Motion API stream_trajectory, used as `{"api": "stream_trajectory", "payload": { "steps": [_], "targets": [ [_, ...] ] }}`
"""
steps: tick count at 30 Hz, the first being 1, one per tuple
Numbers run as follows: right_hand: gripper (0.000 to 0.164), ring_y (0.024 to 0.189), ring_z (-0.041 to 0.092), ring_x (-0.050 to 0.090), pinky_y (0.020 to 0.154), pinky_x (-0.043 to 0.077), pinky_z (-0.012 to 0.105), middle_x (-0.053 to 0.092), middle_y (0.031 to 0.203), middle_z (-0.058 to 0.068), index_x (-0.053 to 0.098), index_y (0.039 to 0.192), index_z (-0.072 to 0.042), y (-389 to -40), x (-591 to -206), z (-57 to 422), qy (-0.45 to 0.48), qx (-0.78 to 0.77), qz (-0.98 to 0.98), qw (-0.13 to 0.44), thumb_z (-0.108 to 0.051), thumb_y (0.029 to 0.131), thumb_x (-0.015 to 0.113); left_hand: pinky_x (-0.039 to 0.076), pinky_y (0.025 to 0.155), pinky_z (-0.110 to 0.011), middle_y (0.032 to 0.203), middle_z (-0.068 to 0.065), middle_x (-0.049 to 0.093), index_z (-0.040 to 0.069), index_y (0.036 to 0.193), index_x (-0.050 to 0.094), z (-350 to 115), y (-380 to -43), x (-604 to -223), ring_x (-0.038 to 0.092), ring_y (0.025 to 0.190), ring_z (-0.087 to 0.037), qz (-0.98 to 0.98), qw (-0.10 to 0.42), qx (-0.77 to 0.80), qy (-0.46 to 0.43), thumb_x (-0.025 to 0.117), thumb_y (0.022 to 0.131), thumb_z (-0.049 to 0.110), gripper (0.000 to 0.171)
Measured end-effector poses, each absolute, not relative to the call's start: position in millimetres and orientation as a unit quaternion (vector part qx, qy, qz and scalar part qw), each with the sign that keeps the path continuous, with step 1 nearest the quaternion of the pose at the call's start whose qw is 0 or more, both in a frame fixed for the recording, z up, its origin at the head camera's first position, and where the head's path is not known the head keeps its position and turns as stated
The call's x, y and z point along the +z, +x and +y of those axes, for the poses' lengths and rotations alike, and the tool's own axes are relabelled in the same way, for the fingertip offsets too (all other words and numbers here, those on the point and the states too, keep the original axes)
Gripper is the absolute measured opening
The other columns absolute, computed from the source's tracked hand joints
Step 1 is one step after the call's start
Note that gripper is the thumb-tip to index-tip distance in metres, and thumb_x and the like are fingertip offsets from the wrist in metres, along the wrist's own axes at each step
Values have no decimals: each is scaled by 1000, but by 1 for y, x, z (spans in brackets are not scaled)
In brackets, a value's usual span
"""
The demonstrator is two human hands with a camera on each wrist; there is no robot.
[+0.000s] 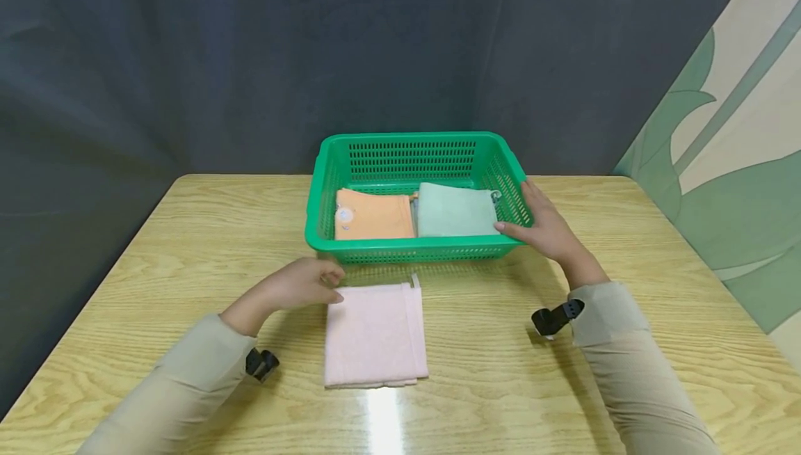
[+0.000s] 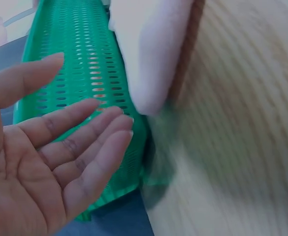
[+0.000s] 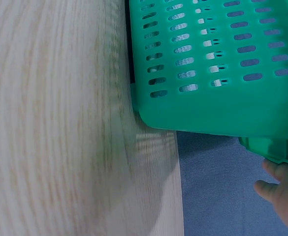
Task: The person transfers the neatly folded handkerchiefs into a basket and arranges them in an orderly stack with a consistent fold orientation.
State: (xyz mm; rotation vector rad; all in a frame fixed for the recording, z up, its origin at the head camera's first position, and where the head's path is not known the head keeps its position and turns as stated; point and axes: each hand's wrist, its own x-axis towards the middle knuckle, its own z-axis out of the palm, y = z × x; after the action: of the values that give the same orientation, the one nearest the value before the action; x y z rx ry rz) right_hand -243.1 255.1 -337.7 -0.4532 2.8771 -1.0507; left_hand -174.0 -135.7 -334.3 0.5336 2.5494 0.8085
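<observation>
A green plastic basket [image 1: 413,248] stands at the back of the table. In it lie a folded orange towel [image 1: 378,217] on the left and a folded pale green towel [image 1: 457,210] on the right. My right hand [image 1: 551,229] grips the basket's right rim near the front corner, thumb over the edge. In front of the basket a folded pink towel [image 1: 375,335] lies flat. My left hand [image 1: 300,284] hovers at the pink towel's upper left corner. Its palm and loosely bent fingers [image 2: 80,167] show in the left wrist view, holding nothing.
The wooden table [image 1: 206,246] carries the basket and the pink towel. A dark curtain [image 1: 400,44] hangs right behind the table. Along the right side runs a wall painted with leaves [image 1: 738,197].
</observation>
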Motion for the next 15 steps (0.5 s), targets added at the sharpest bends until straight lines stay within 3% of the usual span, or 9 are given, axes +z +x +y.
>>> {"api": "stream_trajectory", "payload": {
  "steps": [15],
  "targets": [
    [95, 139, 36, -8, 107, 5, 60, -8, 152, 18, -4, 145, 2, -244, -339, 255, -147, -337, 930, 22, -39, 86, 59, 43, 93, -47, 116, -20, 59, -5, 119, 56, -128, -179, -350, 53, 110, -35, 932, 218, 232, 176, 66, 81, 13, 43]
  ]
}}
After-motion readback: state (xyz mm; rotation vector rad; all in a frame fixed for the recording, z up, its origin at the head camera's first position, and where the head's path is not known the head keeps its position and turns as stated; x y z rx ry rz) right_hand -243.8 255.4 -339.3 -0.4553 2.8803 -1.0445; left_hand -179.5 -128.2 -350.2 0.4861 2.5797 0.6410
